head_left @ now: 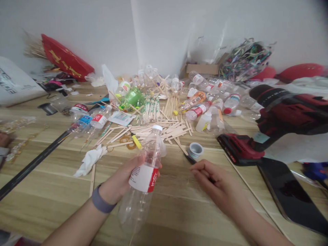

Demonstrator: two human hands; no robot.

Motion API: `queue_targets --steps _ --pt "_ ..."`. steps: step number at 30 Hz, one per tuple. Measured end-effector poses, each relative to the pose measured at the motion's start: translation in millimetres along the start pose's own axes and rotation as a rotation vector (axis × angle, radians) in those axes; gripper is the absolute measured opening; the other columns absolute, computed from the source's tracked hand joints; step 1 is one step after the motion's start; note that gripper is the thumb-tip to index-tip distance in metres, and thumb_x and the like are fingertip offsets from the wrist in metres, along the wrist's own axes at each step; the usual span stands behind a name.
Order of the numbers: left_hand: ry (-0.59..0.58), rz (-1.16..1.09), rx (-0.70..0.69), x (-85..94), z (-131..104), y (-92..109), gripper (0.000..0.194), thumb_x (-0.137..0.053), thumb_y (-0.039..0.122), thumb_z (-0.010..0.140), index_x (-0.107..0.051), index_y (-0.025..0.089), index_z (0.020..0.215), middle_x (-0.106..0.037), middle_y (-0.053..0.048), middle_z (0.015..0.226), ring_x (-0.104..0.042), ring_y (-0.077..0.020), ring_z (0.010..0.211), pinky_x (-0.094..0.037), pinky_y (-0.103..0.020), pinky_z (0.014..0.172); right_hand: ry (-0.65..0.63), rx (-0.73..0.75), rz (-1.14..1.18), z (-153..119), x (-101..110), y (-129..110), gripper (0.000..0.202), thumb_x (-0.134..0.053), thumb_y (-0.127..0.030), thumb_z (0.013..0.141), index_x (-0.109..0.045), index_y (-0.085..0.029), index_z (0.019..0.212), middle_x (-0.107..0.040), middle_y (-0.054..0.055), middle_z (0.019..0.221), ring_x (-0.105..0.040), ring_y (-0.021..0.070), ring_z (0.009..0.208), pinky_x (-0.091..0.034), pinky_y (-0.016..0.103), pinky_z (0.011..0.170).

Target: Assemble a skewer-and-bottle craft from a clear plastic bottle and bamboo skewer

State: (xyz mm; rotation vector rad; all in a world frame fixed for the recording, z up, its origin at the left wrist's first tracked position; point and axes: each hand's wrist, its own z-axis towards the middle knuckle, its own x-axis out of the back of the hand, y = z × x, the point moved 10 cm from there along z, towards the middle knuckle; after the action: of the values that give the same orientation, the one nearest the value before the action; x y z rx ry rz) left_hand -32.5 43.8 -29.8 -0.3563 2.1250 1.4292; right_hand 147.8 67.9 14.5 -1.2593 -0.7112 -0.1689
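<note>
My left hand [134, 171] is wrapped around a clear plastic bottle [139, 201] with a white cap and a red-and-white label. The bottle is tilted, cap end away from me, above the wooden table. My right hand [217, 184] is closed, pinching a slim black object [189, 158] between thumb and fingers; its exact kind is not clear. Just beyond those fingertips sits a small grey roll of tape [195, 150]. Behind the bottle lie loose flat wooden sticks [151, 131] and a yellow-and-black tool [136, 140].
A red-and-black cordless drill [287, 116] stands at the right, beside a dark phone [294, 194]. Several plastic bottles [198, 110] lie at the back, near a green plastic container [133, 98]. A crumpled tissue [91, 160] and a long black rod [36, 164] are on the left.
</note>
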Motion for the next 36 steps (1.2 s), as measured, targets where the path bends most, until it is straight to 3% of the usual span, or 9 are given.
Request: queue_targets --steps 7,12,15,20,25,32,36 --pt "-0.015 -0.108 0.016 -2.4 -4 3 0.04 -0.078 0.046 0.068 -0.07 0.017 0.095 -0.072 -0.005 0.088 -0.066 -0.0155 0.067 -0.049 -0.022 0.057 0.139 -0.131 0.073 1 33 41 0.024 -0.05 -0.041 0.089 -0.058 -0.02 0.08 -0.035 -0.007 0.054 -0.035 0.0115 0.048 -0.027 0.023 0.045" --pt "0.039 -0.134 -0.036 11.2 -9 17 0.045 -0.079 0.048 0.064 -0.073 0.015 0.094 -0.076 -0.007 0.087 -0.069 -0.0178 0.07 -0.055 -0.024 0.063 0.309 -0.249 0.173 -4 60 63 0.024 -0.056 -0.045 0.083 -0.055 -0.021 0.08 -0.031 -0.008 0.053 -0.029 0.0108 0.046 -0.022 0.022 0.043" --pt "0.085 -0.116 -0.071 20.2 -12 25 0.043 -0.078 0.048 0.066 -0.075 0.016 0.094 -0.076 -0.007 0.088 -0.07 -0.0175 0.071 -0.055 -0.023 0.065 0.381 -0.278 0.22 -7 67 64 0.026 -0.058 -0.047 0.081 -0.055 -0.021 0.079 -0.03 -0.008 0.052 -0.027 0.01 0.045 -0.02 0.021 0.042" --pt "0.057 -0.107 0.007 16.1 -11 15 0.05 -0.082 0.049 0.061 -0.074 0.018 0.099 -0.076 -0.009 0.09 -0.07 -0.0215 0.074 -0.055 -0.027 0.063 0.252 -0.211 0.189 0 43 41 0.028 -0.057 -0.046 0.081 -0.057 -0.019 0.075 -0.03 -0.008 0.051 -0.029 0.0098 0.045 -0.022 0.022 0.044" --pt "-0.001 -0.038 0.009 6.0 -10 8 0.049 -0.083 0.049 0.058 -0.073 0.018 0.095 -0.074 -0.008 0.088 -0.067 -0.0187 0.069 -0.052 -0.026 0.062 0.14 -0.1 0.119 0 17 16 0.024 -0.051 -0.038 0.087 -0.06 -0.018 0.075 -0.03 -0.009 0.05 -0.03 0.0097 0.044 -0.025 0.022 0.043" --pt "-0.106 -0.023 0.067 -14.2 -10 -1 0.05 -0.083 0.047 0.06 -0.07 0.019 0.1 -0.071 -0.008 0.088 -0.065 -0.0176 0.069 -0.049 -0.024 0.061 -0.006 0.023 0.027 -1 -11 -20 0.018 -0.049 -0.024 0.085 -0.061 -0.019 0.073 -0.036 -0.008 0.047 -0.034 0.0088 0.043 -0.029 0.021 0.044" --pt "-0.138 0.009 0.083 -17.9 -10 -9 0.051 -0.081 0.05 0.061 -0.07 0.018 0.099 -0.07 -0.008 0.087 -0.064 -0.017 0.068 -0.048 -0.024 0.06 -0.052 0.05 0.054 -3 -26 -29 0.018 -0.05 -0.022 0.084 -0.065 -0.018 0.074 -0.039 -0.008 0.049 -0.034 0.0082 0.044 -0.028 0.021 0.044"
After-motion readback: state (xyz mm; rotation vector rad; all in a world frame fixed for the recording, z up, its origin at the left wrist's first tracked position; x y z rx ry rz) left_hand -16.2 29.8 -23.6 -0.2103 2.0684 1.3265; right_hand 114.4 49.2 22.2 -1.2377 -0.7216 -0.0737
